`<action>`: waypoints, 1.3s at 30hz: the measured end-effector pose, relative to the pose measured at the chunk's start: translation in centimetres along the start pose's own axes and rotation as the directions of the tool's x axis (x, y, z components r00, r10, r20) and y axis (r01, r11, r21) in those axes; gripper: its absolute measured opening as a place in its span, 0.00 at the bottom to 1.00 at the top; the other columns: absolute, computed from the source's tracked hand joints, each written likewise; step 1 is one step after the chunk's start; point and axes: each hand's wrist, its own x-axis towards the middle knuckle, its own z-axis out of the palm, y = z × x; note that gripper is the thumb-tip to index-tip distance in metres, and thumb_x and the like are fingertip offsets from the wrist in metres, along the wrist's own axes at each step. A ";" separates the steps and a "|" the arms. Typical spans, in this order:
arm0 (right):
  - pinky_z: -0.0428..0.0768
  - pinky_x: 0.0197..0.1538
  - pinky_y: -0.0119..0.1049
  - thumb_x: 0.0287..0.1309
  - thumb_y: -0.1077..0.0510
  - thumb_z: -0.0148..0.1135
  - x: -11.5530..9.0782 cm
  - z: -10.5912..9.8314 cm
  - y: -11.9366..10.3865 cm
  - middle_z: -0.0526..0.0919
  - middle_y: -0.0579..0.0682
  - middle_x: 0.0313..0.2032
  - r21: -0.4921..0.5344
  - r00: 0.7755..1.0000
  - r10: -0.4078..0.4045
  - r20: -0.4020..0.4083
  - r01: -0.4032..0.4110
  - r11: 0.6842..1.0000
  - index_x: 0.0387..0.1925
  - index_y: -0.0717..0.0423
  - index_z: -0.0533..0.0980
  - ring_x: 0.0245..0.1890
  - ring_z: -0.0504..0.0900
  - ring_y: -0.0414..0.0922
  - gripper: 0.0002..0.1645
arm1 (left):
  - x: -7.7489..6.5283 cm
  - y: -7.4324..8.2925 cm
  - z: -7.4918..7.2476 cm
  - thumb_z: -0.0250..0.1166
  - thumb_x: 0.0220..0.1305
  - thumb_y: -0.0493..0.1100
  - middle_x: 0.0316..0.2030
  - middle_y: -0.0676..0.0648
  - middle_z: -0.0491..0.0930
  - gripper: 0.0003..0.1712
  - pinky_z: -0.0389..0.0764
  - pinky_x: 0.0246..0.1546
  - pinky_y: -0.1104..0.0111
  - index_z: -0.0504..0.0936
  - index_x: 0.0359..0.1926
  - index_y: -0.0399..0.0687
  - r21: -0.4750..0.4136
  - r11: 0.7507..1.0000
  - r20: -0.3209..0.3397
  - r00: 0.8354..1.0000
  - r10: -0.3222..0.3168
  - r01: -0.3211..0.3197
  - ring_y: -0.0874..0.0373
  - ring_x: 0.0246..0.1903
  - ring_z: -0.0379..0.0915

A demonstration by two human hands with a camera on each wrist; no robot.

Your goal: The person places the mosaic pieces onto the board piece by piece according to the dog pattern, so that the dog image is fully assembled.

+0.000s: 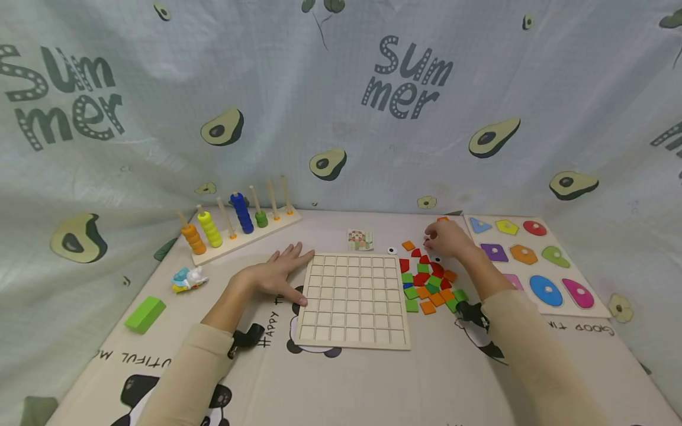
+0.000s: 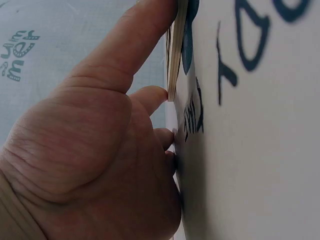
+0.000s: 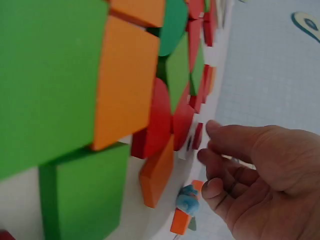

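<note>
My left hand [image 1: 279, 273] lies with its fingers spread on the cloth left of a wooden grid board [image 1: 354, 302], and the thumb touches the board's left edge. In the left wrist view the board's edge [image 2: 176, 55] shows beside the thumb. My right hand [image 1: 450, 239] is beyond a pile of coloured tiles, its fingers bent and the thumb near the index finger. A small red piece [image 3: 198, 136] is right at those fingertips; whether they pinch it cannot be seen. The pile mixes orange tiles [image 1: 428, 307], green tiles [image 1: 412, 306] and red pieces [image 1: 437, 269].
A peg stacker with coloured rings [image 1: 250, 238] stands back left. Near it are a crinkled packet [image 1: 189, 279] and a green block [image 1: 145, 315]. A small picture card [image 1: 360, 240] lies behind the board. At the right lies a shape puzzle board [image 1: 538, 266].
</note>
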 end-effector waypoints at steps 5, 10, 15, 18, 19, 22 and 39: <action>0.82 0.45 0.45 0.60 0.62 0.63 0.3 0.4 0.2 0.80 0.58 0.40 -0.029 1.000 -0.020 0.015 0.020 0.999 0.45 0.62 0.79 0.38 0.76 0.53 0.12 | 0.0 0.0 0.1 0.71 0.42 0.72 0.75 0.41 0.28 0.68 0.30 0.70 0.46 0.42 0.76 0.59 0.002 1.000 -0.010 1.000 -0.005 0.005 0.45 0.73 0.20; 0.82 0.41 0.41 0.59 0.64 0.63 0.4 0.7 0.5 0.78 0.57 0.39 0.030 1.000 0.003 0.030 -0.004 1.000 0.41 0.56 0.75 0.37 0.75 0.52 0.08 | 0.2 -0.4 0.5 0.70 0.41 0.73 0.75 0.42 0.27 0.69 0.29 0.70 0.47 0.41 0.76 0.61 0.011 1.000 -0.004 1.000 -0.014 0.014 0.46 0.73 0.19; 0.80 0.41 0.41 0.61 0.62 0.61 0.6 0.6 0.2 0.79 0.53 0.38 0.051 0.996 -0.076 -0.040 0.078 0.996 0.39 0.54 0.78 0.37 0.75 0.51 0.05 | 0.3 -0.5 0.7 0.69 0.41 0.74 0.75 0.42 0.26 0.69 0.29 0.70 0.47 0.40 0.76 0.62 0.018 1.000 0.010 1.000 -0.016 0.015 0.46 0.73 0.19; 0.81 0.41 0.42 0.64 0.61 0.59 1.0 0.4 -1.7 0.80 0.51 0.38 0.120 0.978 -0.197 -0.067 0.204 0.972 0.42 0.55 0.80 0.37 0.77 0.52 0.07 | 0.3 -0.5 0.6 0.69 0.41 0.74 0.75 0.41 0.27 0.70 0.29 0.70 0.46 0.39 0.76 0.61 0.025 1.000 0.012 1.000 -0.011 0.011 0.45 0.73 0.19; 0.81 0.41 0.41 0.64 0.60 0.59 1.1 0.3 -2.6 0.81 0.50 0.39 0.152 0.970 -0.234 -0.060 0.240 0.959 0.44 0.54 0.81 0.37 0.78 0.51 0.08 | 0.3 -0.5 0.6 0.69 0.40 0.74 0.75 0.41 0.27 0.70 0.29 0.70 0.46 0.39 0.77 0.60 0.032 0.999 0.012 1.000 -0.008 0.008 0.44 0.73 0.20; 0.81 0.39 0.40 0.65 0.60 0.59 1.5 0.4 -6.1 0.82 0.50 0.40 0.240 0.941 -0.339 -0.018 0.333 0.912 0.45 0.53 0.80 0.36 0.81 0.50 0.09 | 0.2 -0.4 0.3 0.70 0.38 0.75 0.75 0.41 0.27 0.72 0.30 0.70 0.46 0.39 0.77 0.60 0.047 0.999 0.019 1.000 -0.006 0.006 0.44 0.73 0.20; 0.77 0.38 0.31 0.53 0.67 0.65 3.4 8.0 -17.4 0.86 0.45 0.32 0.138 0.862 -0.482 0.160 0.464 0.875 0.33 0.52 0.85 0.32 0.79 0.38 0.09 | -0.1 -0.3 0.0 0.72 0.37 0.73 0.75 0.41 0.26 0.73 0.29 0.70 0.46 0.39 0.77 0.59 0.025 1.000 0.033 0.999 -0.004 0.004 0.45 0.73 0.18</action>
